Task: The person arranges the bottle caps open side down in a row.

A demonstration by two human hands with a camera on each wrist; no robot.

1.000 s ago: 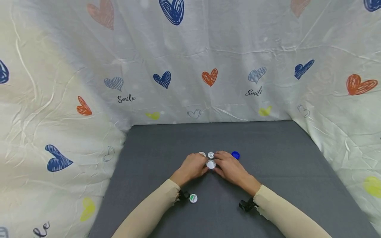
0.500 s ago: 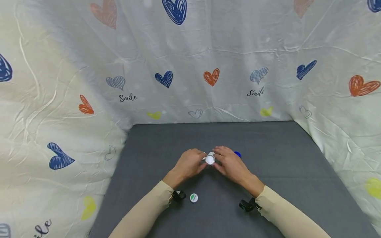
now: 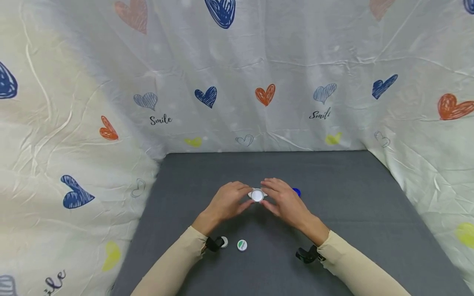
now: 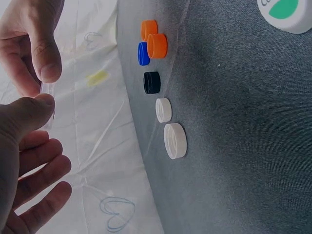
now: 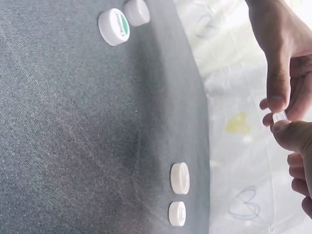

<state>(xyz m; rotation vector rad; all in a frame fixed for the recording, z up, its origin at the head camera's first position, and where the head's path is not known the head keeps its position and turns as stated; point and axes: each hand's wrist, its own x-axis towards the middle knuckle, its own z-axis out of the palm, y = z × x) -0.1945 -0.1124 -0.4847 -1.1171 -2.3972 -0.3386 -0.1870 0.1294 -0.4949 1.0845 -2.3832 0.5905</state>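
Note:
A clear, round, shallow lid [image 3: 257, 195] is held up off the grey table between both hands. My left hand [image 3: 226, 201] pinches its left edge with thumb and index; in the left wrist view the other fingers are spread loosely. My right hand [image 3: 285, 201] grips the opposite edge between thumb and fingers. In the right wrist view, only a thin strip of the lid [image 5: 279, 116] shows between the thumbs. Beyond the hands, a larger white cap [image 4: 175, 141] and a smaller white cap [image 4: 164, 110] lie on the table.
Past the white caps stand a black cap [image 4: 152, 83], a blue cap [image 4: 143, 53] and two orange caps, one an orange cap [image 4: 157, 46] in front. Nearer the body are a green-and-white cap [image 3: 242, 245] and a white cap [image 3: 224, 241] beside the left wrist. A heart-print cloth [image 3: 237, 123] hangs behind.
The lid has come up and slightly left in the head view, now overlapping the white caps behind it. Both hands moved with it, and the left forearm's shift uncovers a white cap.

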